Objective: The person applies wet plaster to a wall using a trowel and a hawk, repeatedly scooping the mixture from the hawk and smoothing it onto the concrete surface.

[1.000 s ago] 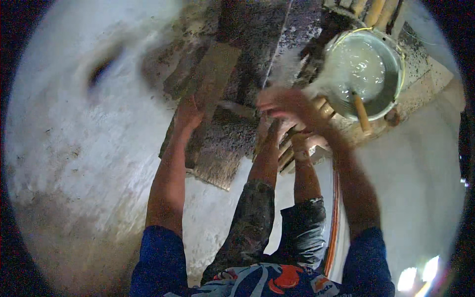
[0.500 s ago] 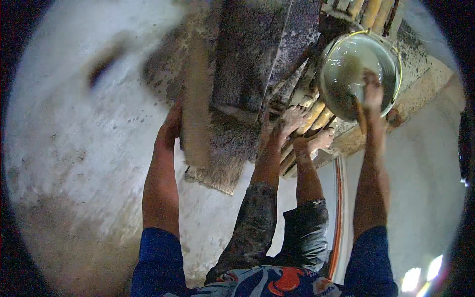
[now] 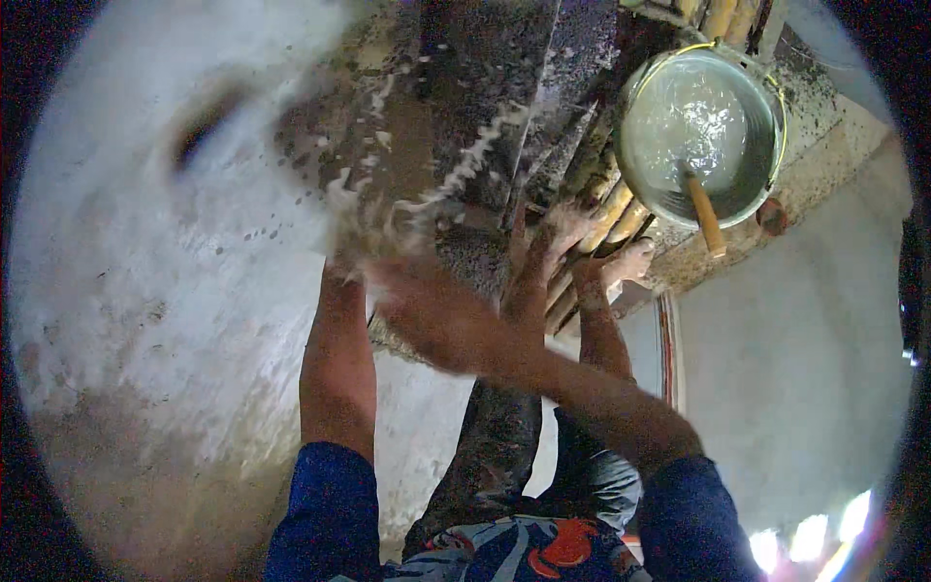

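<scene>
My right hand [image 3: 412, 301] is smeared by motion and crosses in front of my body, close to my left hand [image 3: 341, 267]. Splashes of whitish water [image 3: 470, 160] fly above both hands. Behind the spray stands a brown, board-like piece [image 3: 393, 145], and my left hand is at its lower left edge. Spray and blur hide the fingers of both hands, so I cannot make out what they hold. At the upper right, a metal bucket [image 3: 635, 179] with a yellow handle contains cloudy water. A wooden-handled tool [image 3: 706, 213] leans in it, its lower end under the water.
Dark, stained boards [image 3: 485, 87] rise in front of me. My bare feet [image 3: 630, 260] stand on bamboo poles [image 3: 611, 215] beside a mortar-spattered plank [image 3: 824, 184]. A pale, smeared wall or floor surface [image 3: 165, 310] spreads on the left; a grey one [image 3: 795, 320] lies right.
My right hand has left the bucket and swung left to beside my left hand. Water now sprays across the boards. The wooden-handled tool stays in the bucket.
</scene>
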### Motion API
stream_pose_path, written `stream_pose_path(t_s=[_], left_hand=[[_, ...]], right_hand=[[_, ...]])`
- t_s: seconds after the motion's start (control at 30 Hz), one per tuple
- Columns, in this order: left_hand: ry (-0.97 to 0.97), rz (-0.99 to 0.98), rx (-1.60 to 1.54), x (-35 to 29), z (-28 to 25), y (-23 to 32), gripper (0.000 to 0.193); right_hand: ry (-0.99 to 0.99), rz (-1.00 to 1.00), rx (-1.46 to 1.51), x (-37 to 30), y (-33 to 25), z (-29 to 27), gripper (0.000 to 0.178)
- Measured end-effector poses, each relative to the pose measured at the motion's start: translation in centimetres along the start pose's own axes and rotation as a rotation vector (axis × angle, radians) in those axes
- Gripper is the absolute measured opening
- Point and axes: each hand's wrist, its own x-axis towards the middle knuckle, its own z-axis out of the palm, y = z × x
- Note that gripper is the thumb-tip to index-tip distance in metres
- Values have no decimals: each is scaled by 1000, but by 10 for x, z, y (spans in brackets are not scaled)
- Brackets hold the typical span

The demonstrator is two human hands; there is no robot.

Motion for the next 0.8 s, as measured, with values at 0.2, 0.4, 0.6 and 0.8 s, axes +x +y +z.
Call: stream_pose_path(t_s=[0.2, 0.4, 0.6, 0.8], left_hand=[[-31, 9, -40, -44, -36, 23, 55], [-121, -12, -170, -70, -41, 21, 54], [-103, -50, -46, -68, -35, 27, 54], [268, 439, 1191, -67, 14, 33, 64]], right_hand=[[494, -125, -263, -34, -34, 0, 49], [790, 51, -280, -185, 99, -83, 29], [715, 404, -675, -325, 128, -97, 34], [808, 381, -698, -388, 210, -51, 32]])
